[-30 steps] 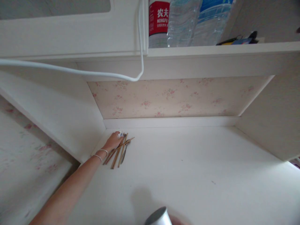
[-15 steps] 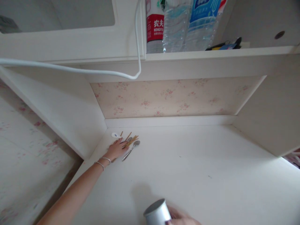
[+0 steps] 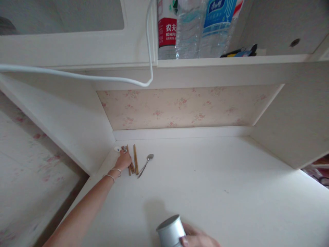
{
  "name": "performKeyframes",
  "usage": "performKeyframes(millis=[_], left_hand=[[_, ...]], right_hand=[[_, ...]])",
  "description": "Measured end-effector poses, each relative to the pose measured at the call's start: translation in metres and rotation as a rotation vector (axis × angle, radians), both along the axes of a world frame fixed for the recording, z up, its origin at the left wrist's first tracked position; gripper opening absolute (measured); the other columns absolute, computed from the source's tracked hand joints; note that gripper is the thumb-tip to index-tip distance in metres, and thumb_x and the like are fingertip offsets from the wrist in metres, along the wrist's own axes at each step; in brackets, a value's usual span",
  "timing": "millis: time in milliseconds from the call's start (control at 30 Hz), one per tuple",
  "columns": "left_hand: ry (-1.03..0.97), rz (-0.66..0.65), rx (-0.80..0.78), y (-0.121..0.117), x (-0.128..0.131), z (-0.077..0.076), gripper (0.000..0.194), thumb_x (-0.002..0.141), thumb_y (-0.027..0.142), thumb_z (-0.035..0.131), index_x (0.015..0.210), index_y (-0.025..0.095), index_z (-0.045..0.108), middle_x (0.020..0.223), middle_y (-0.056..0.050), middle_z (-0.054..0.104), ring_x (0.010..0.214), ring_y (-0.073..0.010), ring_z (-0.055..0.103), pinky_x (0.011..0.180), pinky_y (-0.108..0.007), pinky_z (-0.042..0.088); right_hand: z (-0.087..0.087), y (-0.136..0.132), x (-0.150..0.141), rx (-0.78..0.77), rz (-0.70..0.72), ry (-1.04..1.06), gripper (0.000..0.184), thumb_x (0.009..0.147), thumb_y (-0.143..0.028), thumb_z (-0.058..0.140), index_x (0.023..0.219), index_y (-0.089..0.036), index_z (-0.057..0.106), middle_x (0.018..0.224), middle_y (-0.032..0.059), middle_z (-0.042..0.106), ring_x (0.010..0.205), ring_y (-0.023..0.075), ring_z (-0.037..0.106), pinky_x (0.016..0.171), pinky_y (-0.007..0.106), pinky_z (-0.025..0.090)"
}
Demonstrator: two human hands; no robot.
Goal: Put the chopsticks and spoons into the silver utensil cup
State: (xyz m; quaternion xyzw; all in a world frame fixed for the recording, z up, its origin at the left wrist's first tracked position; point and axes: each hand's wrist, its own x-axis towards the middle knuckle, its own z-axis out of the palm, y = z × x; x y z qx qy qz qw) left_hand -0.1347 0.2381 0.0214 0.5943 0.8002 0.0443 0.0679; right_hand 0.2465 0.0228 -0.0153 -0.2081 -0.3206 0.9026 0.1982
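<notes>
My left hand (image 3: 123, 160) is at the back left of the white tabletop, its fingers curled over a few wooden chopsticks (image 3: 131, 168). Metal spoon heads (image 3: 124, 149) show just past its fingertips, beside a white spoon (image 3: 117, 149). Right of the hand, a pair of chopsticks (image 3: 135, 159) lies side by side. A metal spoon (image 3: 145, 165) rests further right, slanted. At the front, my right hand (image 3: 196, 237) grips a silver metal cup (image 3: 171, 232) from its right side. The cup is tilted, and its inside is hardly visible.
A shelf (image 3: 231, 61) above the white tabletop (image 3: 205, 178) carries plastic bottles (image 3: 189, 31). In front of the cabinet hangs a white cable (image 3: 110, 79). Side panels (image 3: 288, 130) bound the nook on both sides, with flowered wallpaper (image 3: 180, 108) behind.
My left hand has drawn slightly back to the left and curled in. Chopsticks that were splayed crosswise now lie nearly parallel, pointing away. The right hand and cup hardly moved.
</notes>
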Motion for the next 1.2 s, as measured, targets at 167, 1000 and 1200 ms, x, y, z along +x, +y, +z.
performKeyframes(millis=[167, 1000, 1200], left_hand=[[0.005, -0.091, 0.064, -0.005, -0.008, 0.000, 0.038, 0.093, 0.028, 0.036, 0.113, 0.016, 0.066, 0.140, -0.018, 0.041, 0.104, -0.0280, 0.062, 0.094, -0.042, 0.046], [-0.116, -0.503, 0.183, -0.012, -0.009, -0.010, 0.053, 0.078, 0.004, 0.042, 0.127, 0.014, 0.059, 0.131, -0.010, 0.058, 0.123, -0.0207, 0.053, 0.112, -0.032, 0.035], [-0.056, -0.466, 0.155, -0.011, -0.002, -0.010, 0.041, 0.090, 0.029, 0.047, 0.128, 0.026, 0.060, 0.135, -0.008, 0.057, 0.124, -0.0267, 0.051, 0.106, -0.042, 0.037]], right_hand=[[-0.002, -0.001, 0.001, 0.016, 0.003, -0.004, 0.070, 0.069, -0.051, 0.077, 0.124, -0.015, 0.056, 0.093, 0.0066, 0.069, 0.083, 0.0209, 0.065, 0.074, 0.027, 0.048], [0.013, 0.001, -0.003, 0.004, 0.006, 0.049, 0.063, 0.066, -0.041, 0.081, 0.118, -0.014, 0.059, 0.094, 0.0071, 0.069, 0.081, 0.0198, 0.064, 0.069, 0.024, 0.046], [0.018, 0.000, -0.005, 0.025, 0.011, 0.036, 0.063, 0.069, -0.043, 0.078, 0.121, -0.014, 0.057, 0.098, 0.0081, 0.069, 0.083, 0.0200, 0.064, 0.070, 0.024, 0.046]])
